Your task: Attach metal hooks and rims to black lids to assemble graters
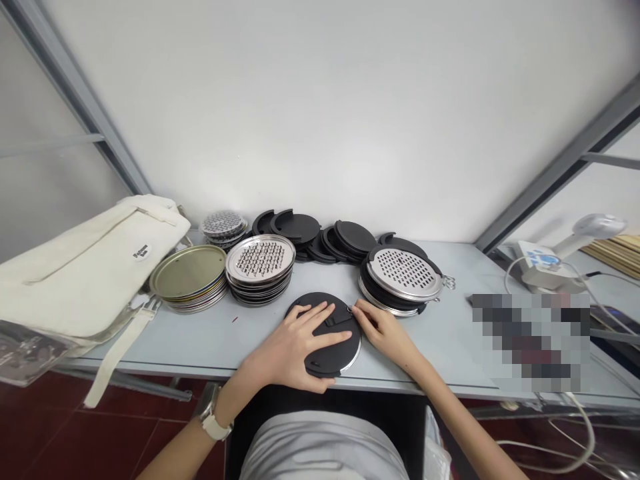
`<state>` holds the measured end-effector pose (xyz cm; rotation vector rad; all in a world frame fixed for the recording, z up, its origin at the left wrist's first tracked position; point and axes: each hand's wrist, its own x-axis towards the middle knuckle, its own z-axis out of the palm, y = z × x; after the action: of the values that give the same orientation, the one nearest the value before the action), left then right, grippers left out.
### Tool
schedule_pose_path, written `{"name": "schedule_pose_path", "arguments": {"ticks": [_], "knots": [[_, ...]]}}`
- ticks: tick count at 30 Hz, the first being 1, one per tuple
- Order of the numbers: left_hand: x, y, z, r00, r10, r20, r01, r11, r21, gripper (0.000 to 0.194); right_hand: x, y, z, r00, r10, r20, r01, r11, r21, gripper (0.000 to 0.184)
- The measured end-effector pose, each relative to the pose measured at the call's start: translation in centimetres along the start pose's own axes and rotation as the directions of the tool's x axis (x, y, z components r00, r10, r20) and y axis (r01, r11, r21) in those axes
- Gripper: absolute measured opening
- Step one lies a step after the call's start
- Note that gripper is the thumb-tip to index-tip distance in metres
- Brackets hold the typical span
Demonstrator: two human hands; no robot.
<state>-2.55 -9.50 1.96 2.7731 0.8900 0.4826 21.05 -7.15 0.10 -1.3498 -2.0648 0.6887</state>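
A round black plastic disc (pixel 316 363) with a silver rim lies near the table's front edge. Spread flat across it, my left hand (pixel 300 343) presses it down with the fingers apart. At the disc's right edge my right hand (pixel 383 330) pinches a small metal clasp (pixel 351 309), partly covered by the fingertips. Just behind that hand is a stack of black discs topped by a silver perforated grater plate (pixel 405 271), with wire clasps (pixel 449 282) sticking out at its right. Behind my left hand stands a stack of grater plates (pixel 261 259) with raised teeth.
Gold-topped round plates (pixel 189 272) are piled at left, beside a cream bag (pixel 95 267) whose strap hangs over the edge. More perforated plates (pixel 223 225) and black holders (pixel 355 239) line the wall. On the right stand a white device (pixel 545 263) with cables and a blurred patch.
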Motion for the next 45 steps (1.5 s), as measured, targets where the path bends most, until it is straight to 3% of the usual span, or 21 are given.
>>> {"name": "schedule_pose_path", "arguments": {"ticks": [5,14,23,29,37,45], "knots": [[0.0,-0.1,0.1,1.0,-0.011,0.011,0.011,1.0,-0.016,0.08,0.5,-0.2,-0.3,1.0,0.024,0.009,-0.024,1.0,-0.01,0.035],[0.2,0.0,0.2,1.0,-0.027,-0.008,0.026,0.998,-0.051,0.08,1.1,-0.1,-1.0,0.989,0.07,0.132,-0.061,0.995,-0.075,0.037],[0.2,-0.1,0.5,0.998,-0.054,-0.019,0.053,0.997,-0.055,0.082,1.3,-1.0,-0.7,0.984,0.146,0.1,-0.13,0.98,-0.151,0.036],[0.1,-0.2,0.6,0.998,-0.061,-0.019,0.06,0.997,-0.057,0.081,1.5,-1.0,-0.7,0.984,0.141,0.109,-0.122,0.978,-0.167,0.034],[0.0,-0.1,0.7,0.997,-0.059,-0.043,0.056,0.997,-0.051,0.082,0.5,-1.0,-0.8,0.99,0.111,0.084,-0.106,0.992,-0.066,0.04],[-0.1,-0.2,0.7,0.998,-0.044,-0.039,0.042,0.998,-0.044,0.081,-1.0,-1.1,-0.5,0.993,0.09,0.076,-0.08,0.99,-0.12,0.027]]}}
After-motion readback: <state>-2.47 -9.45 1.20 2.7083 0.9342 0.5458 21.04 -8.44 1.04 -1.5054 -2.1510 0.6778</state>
